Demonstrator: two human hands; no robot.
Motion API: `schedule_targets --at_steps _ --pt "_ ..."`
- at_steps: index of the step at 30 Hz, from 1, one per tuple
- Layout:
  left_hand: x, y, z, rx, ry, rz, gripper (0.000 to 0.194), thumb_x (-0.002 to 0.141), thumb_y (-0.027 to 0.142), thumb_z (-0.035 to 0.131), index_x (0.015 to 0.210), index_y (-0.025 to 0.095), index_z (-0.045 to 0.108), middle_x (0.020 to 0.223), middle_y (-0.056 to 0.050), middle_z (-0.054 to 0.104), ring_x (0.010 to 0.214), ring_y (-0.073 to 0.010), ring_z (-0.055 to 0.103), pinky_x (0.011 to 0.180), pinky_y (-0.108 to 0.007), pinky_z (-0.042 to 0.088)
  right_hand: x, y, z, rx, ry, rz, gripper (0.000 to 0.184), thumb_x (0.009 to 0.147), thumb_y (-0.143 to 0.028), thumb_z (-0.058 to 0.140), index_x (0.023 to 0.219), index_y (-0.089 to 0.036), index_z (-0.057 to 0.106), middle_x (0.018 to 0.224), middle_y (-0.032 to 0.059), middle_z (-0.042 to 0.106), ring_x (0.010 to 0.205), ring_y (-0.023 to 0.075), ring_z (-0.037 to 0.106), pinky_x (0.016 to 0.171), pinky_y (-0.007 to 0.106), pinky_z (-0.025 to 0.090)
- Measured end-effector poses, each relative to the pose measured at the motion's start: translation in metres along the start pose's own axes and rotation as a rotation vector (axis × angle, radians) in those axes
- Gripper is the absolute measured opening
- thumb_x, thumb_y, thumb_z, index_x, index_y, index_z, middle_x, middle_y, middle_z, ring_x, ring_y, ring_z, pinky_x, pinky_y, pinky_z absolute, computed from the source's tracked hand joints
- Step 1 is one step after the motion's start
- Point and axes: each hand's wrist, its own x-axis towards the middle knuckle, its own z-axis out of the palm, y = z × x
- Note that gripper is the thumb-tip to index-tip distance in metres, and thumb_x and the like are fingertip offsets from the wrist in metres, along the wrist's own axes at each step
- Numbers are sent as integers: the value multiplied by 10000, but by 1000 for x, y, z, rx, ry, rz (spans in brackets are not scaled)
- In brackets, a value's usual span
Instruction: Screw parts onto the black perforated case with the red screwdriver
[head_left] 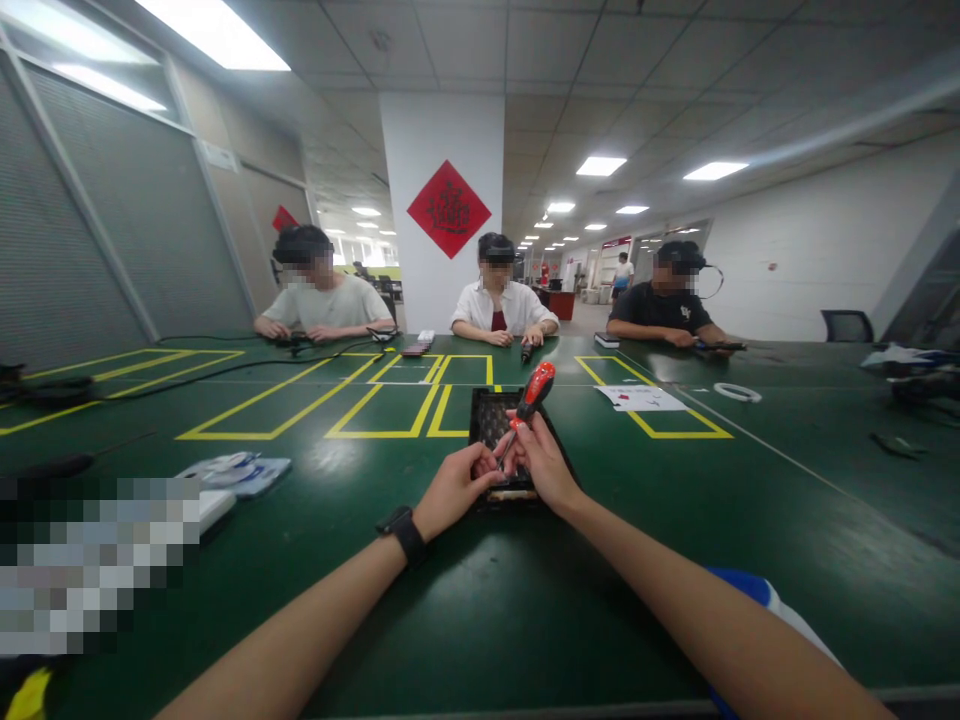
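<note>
My right hand (546, 455) is closed around a screwdriver with a red and black handle (535, 388), its shaft slanting down to the left. My left hand (454, 488), a black watch on its wrist, is closed in a pinch at the screwdriver's tip; what it pinches is too small to make out. Both hands hover over a black tray-like device (489, 415) lying flat on the green table (525, 600).
Yellow tape rectangles (300, 400) mark the table. A white-blue packet (236, 472) lies at left, a paper sheet (641, 398) and a white ring (737, 392) at right. Black cables (225, 368) run across the far left. Three people sit along the far edge.
</note>
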Motion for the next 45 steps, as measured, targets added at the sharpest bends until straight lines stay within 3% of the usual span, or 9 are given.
schedule_targets --at_steps 8,14,18,24,30,34,41,45 --pt "-1 0 -3 27 -71 59 193 831 283 461 816 161 610 755 -6 625 686 -121 538 653 -224 391 1 -1 -2 24 -31 32 343 855 -426 389 1125 -214 405 683 -19 591 461 70 516 474 201 420" --pt "-2 0 1 85 10 27 176 743 330 595 770 156 592 701 1 602 637 -122 519 593 -216 387 1 -1 0 -27 -25 5 330 857 -424 391 1106 -211 425 694 -12 597 465 70 513 487 209 427" --pt "-2 -1 1 82 9 46 158 786 295 545 807 153 612 758 -14 633 684 -130 548 642 -225 404 1 -1 -1 -75 19 -29 328 864 -409 389 1108 -201 458 714 5 604 540 80 542 568 227 455" --pt "-2 -3 -1 48 -35 80 199 832 263 472 826 149 635 805 -25 655 743 -142 577 696 -234 415 4 4 -5 77 -13 45 378 842 -393 446 1178 -226 398 747 15 607 640 117 587 575 252 482" --pt "-3 -3 2 69 53 6 199 750 346 586 804 154 595 707 6 618 637 -119 540 614 -217 398 4 5 -5 134 -30 34 339 837 -375 468 1139 -239 396 709 -7 596 613 110 594 584 265 495" --pt "-3 -2 1 85 47 0 191 743 337 591 766 148 586 682 14 599 614 -109 520 589 -209 377 3 4 -5 138 -32 30 335 837 -372 472 1134 -238 397 714 -6 593 611 111 598 580 263 496" --pt "-2 -3 -2 72 -57 54 237 839 309 452 805 142 616 723 1 618 666 -119 531 628 -216 379 4 6 -6 169 -42 34 360 860 -409 407 1181 -247 380 723 1 581 629 123 598 566 275 503" --pt "-1 -1 0 30 -24 35 190 799 321 518 830 149 595 743 2 610 678 -119 529 646 -219 395 4 6 -6 173 -31 27 350 851 -404 429 1165 -255 390 724 -6 572 623 112 592 553 246 488"
